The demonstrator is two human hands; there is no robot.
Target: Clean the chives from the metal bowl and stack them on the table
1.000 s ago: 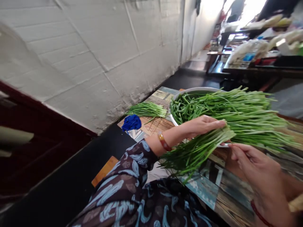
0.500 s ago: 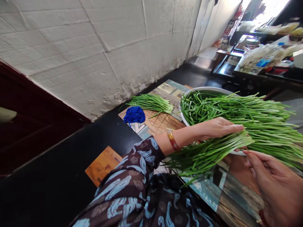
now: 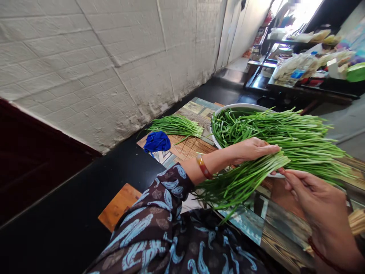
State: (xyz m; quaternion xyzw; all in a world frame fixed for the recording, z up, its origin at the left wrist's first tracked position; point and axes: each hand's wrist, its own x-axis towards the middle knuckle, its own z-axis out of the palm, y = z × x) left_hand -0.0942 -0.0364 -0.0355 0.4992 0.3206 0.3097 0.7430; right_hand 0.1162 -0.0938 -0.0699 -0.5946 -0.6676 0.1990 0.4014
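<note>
Our left hand (image 3: 253,149) holds the stalk bundle (image 3: 242,184), its pale ends (image 3: 281,160) slanting up toward our right hand (image 3: 321,194). That grip pinches narrow beside them; on what, we cannot tell.

Can't read any words or numbers here. Can see a blue label (image 3: 298,73) on the clear bottle (image 3: 308,64) far off, but can't make out any letters on it, too small and blurry. Can spot white shapes (image 3: 162,156) on the patchwork table top (image 3: 285,228) by the blue cloth (image 3: 156,142), but can't tell if they're letters.
</note>
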